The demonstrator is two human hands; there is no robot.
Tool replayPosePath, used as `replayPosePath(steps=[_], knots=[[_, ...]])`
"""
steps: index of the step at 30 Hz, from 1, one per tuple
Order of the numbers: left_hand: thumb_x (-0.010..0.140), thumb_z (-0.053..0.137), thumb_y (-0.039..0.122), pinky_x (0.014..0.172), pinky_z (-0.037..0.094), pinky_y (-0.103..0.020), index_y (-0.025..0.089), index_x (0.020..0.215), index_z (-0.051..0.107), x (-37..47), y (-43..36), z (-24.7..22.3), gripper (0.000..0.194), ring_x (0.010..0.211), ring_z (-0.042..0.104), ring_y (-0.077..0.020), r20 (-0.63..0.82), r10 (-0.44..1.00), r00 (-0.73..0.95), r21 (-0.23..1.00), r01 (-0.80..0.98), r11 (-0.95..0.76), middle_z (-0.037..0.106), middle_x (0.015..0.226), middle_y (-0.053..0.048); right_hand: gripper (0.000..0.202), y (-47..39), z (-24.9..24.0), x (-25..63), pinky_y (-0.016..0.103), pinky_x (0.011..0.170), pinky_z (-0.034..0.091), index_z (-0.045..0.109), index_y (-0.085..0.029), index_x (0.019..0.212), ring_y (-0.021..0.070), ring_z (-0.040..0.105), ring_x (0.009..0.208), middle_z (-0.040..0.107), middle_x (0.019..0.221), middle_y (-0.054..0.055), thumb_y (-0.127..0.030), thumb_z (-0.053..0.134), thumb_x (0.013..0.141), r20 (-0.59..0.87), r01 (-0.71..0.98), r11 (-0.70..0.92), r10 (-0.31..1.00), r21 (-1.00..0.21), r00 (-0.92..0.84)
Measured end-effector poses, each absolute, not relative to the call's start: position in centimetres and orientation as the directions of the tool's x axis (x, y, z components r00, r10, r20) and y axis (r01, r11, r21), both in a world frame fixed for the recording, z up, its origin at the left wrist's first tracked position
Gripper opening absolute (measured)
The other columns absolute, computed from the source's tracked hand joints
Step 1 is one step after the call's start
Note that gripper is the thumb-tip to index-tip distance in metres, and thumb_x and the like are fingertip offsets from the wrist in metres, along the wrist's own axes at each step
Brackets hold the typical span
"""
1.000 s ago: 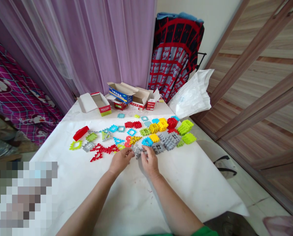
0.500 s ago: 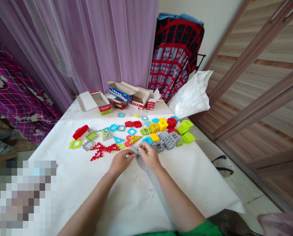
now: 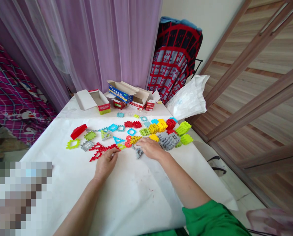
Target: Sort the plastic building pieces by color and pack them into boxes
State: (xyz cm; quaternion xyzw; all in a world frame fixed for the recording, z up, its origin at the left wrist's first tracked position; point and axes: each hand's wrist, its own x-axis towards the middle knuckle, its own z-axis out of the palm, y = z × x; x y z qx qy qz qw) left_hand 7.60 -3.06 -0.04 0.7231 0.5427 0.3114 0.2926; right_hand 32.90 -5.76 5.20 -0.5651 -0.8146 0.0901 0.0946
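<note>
Colourful plastic interlocking building pieces with toothed edges lie across the white table. My left hand (image 3: 106, 163) is at the right end of the linked red triangular pieces (image 3: 99, 149), fingers curled and fingertips at their edge. My right hand (image 3: 150, 148) has its bent fingers close together near the end of a yellow triangular piece (image 3: 135, 139); whatever is under the fingertips is hidden. A grey triangular piece (image 3: 138, 153) sits on the table just below the right fingers, between the two hands.
Opened cardboard boxes (image 3: 103, 106) stand at the table's far side, beside a white plastic bag (image 3: 188, 98). Stacked grey window pieces (image 3: 169, 141) and lime green pieces (image 3: 183, 128) lie right of my right hand. A red curved piece (image 3: 79, 131) lies at left.
Both hands were together at the grey piece. My left hand has moved left to the red pieces, leaving the grey piece; my right hand has shifted slightly up towards the yellow triangle.
</note>
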Motion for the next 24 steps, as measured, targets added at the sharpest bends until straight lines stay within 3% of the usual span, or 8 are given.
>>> replayPosePath(steps=[4, 10, 16, 19, 24], knots=[[0.082, 0.047, 0.046, 0.069, 0.052, -0.027, 0.027, 0.094, 0.071, 7.6, -3.0, -0.4, 0.032, 0.069, 0.066, -0.0167, 0.146, 0.966, 0.214, 0.775, 0.582, -0.246, 0.072, 0.077, 0.000, 0.049, -7.0, 5.6, 32.8, 0.033, 0.089, 0.041, 0.067, -0.030, 0.118, 0.0215, 0.056, 0.105, 0.067, 0.111, 0.004, -0.004, 0.057, 0.078, -0.070, 0.901, 0.403, 0.906, -0.161, -0.418], [0.082, 0.046, 0.048, 0.066, 0.052, -0.028, 0.025, 0.094, 0.070, 7.6, -2.8, -0.8, 0.036, 0.065, 0.065, -0.0159, 0.151, 0.970, 0.191, 0.803, 0.549, -0.233, 0.071, 0.076, -0.001, 0.034, -6.4, 6.2, 32.0, 0.030, 0.073, 0.038, 0.071, -0.029, 0.108, 0.0210, 0.059, 0.086, 0.068, 0.091, 0.004, -0.011, 0.060, 0.081, -0.133, 0.912, 0.411, 0.903, -0.012, -0.409], [0.081, 0.046, 0.048, 0.065, 0.051, -0.029, 0.025, 0.092, 0.071, 7.6, -2.8, -1.0, 0.036, 0.064, 0.064, -0.0158, 0.158, 0.970, 0.185, 0.814, 0.532, -0.234, 0.071, 0.075, -0.001, 0.036, -6.7, 6.5, 31.8, 0.029, 0.071, 0.038, 0.069, -0.026, 0.109, 0.0218, 0.060, 0.086, 0.068, 0.093, 0.004, -0.018, 0.071, 0.075, -0.130, 0.915, 0.402, 0.909, 0.026, -0.396], [0.081, 0.046, 0.048, 0.067, 0.052, -0.029, 0.025, 0.091, 0.070, 7.6, -2.8, -0.9, 0.034, 0.066, 0.064, -0.0158, 0.163, 0.967, 0.195, 0.815, 0.526, -0.244, 0.071, 0.077, -0.001, 0.041, -7.0, 6.3, 31.7, 0.029, 0.072, 0.038, 0.069, -0.030, 0.111, 0.0209, 0.060, 0.083, 0.068, 0.091, 0.003, -0.013, 0.069, 0.074, -0.065, 0.916, 0.400, 0.914, -0.023, -0.401], [0.081, 0.046, 0.047, 0.069, 0.053, -0.029, 0.026, 0.092, 0.070, 7.6, -2.8, -1.0, 0.034, 0.067, 0.065, -0.0160, 0.162, 0.967, 0.198, 0.816, 0.524, -0.244, 0.073, 0.081, -0.002, 0.028, -6.7, 6.1, 31.1, 0.029, 0.066, 0.038, 0.071, -0.025, 0.097, 0.0195, 0.061, 0.076, 0.068, 0.088, 0.003, -0.008, 0.059, 0.079, -0.166, 0.921, 0.389, 0.910, 0.023, -0.380]])
